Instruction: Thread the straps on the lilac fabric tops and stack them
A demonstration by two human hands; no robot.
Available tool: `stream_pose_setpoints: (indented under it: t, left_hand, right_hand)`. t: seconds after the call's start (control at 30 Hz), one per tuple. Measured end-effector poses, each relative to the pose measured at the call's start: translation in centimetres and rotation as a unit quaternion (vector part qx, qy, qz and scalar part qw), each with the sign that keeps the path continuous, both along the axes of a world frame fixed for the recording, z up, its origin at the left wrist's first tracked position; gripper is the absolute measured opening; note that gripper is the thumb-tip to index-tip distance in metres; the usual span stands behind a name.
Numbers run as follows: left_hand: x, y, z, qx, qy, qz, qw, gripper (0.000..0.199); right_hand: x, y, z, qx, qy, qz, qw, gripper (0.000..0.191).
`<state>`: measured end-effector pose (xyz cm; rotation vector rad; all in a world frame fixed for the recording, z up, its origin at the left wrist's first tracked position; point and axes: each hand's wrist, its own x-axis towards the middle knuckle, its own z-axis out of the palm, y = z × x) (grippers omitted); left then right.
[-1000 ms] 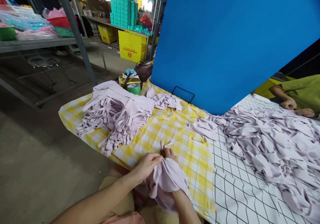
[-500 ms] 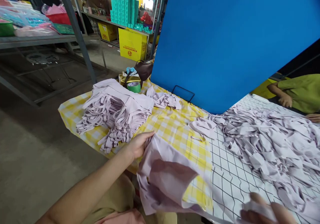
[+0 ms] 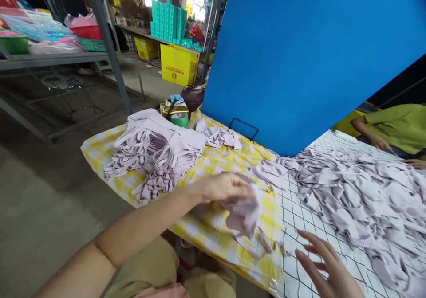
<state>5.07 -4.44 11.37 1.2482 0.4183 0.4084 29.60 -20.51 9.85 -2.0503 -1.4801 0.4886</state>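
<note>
My left hand (image 3: 229, 187) is closed on a bunched pale lilac fabric piece (image 3: 244, 211) over the yellow checked tablecloth (image 3: 213, 227); its thin straps trail toward the white grid-patterned cloth. My right hand (image 3: 324, 262) has its fingers spread above the grid cloth (image 3: 296, 205) and holds nothing. Left of my left hand lies a thick stack of lilac fabric pieces (image 3: 166, 134), their looped straps hanging at the front. A loose heap of similar fabric (image 3: 353, 187) covers the right side, and a single crumpled piece (image 3: 271, 172) rests between.
A large blue board (image 3: 282, 58) stands tilted behind the table. Green tape (image 3: 179, 119) and a dark bag (image 3: 193, 97) sit at the back edge. Across the heap is a person in a yellow-green shirt (image 3: 399, 129). Metal shelving (image 3: 109, 45) and yellow boxes (image 3: 178, 63) stand beyond.
The lilac piece, earlier stretched between both hands, is now bunched in my left hand, which has moved right. My right hand has let go and spread its fingers.
</note>
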Motion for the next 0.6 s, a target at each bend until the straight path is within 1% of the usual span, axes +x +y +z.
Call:
stream_pose_setpoints:
  t: [0.03, 0.1, 0.17, 0.23, 0.33, 0.4, 0.47, 0.5, 0.53, 0.6]
  left_hand:
    - [0.8, -0.8, -0.7, 0.041, 0.036, -0.027, 0.998, 0.021]
    - [2.0, -2.4, -1.9, 0.104, 0.07, -0.07, 0.99, 0.021]
    - [2.5, -3.5, -2.9, 0.134, 0.078, -0.088, 0.984, 0.026]
    - [2.2, -4.0, -3.7, 0.138, 0.084, -0.076, 0.984, 0.028]
    - [0.8, -4.1, -4.7, 0.116, 0.093, -0.042, 0.988, 0.028]
    - [0.0, -4.2, -5.3, 0.107, 0.094, -0.029, 0.989, 0.035]
    - [-0.6, -4.2, -5.9, 0.108, 0.084, -0.021, 0.99, 0.04]
    - [-0.8, -4.2, -6.3, 0.111, 0.08, -0.018, 0.99, 0.041]
    - [-1.1, -4.2, -6.6, 0.118, 0.081, -0.016, 0.99, 0.041]
    - [-1.7, -3.9, -7.3, 0.146, 0.101, -0.009, 0.984, 0.039]
  right_hand:
    - [-1.6, 0.7, 0.0, 0.021, 0.012, 0.029, 0.999, 0.048]
    - [-4.2, 1.9, 0.2, 0.04, 0.045, 0.109, 0.992, 0.054]
    - [-6.0, 2.9, 0.2, 0.013, 0.057, 0.168, 0.984, 0.052]
    - [-6.9, 3.7, -0.1, -0.028, 0.051, 0.194, 0.979, 0.041]
    - [-7.6, 4.4, -0.9, -0.073, 0.061, 0.212, 0.973, 0.031]
    - [-7.9, 4.6, -1.3, -0.09, 0.066, 0.22, 0.969, 0.026]
    - [-8.0, 4.7, -1.3, -0.093, 0.055, 0.218, 0.97, 0.014]
    - [-7.9, 4.6, -1.1, -0.09, 0.049, 0.212, 0.972, 0.014]
    - [-7.8, 4.5, -0.8, -0.083, 0.049, 0.201, 0.975, 0.019]
    - [-7.1, 4.2, 0.2, -0.063, 0.082, 0.171, 0.98, 0.027]
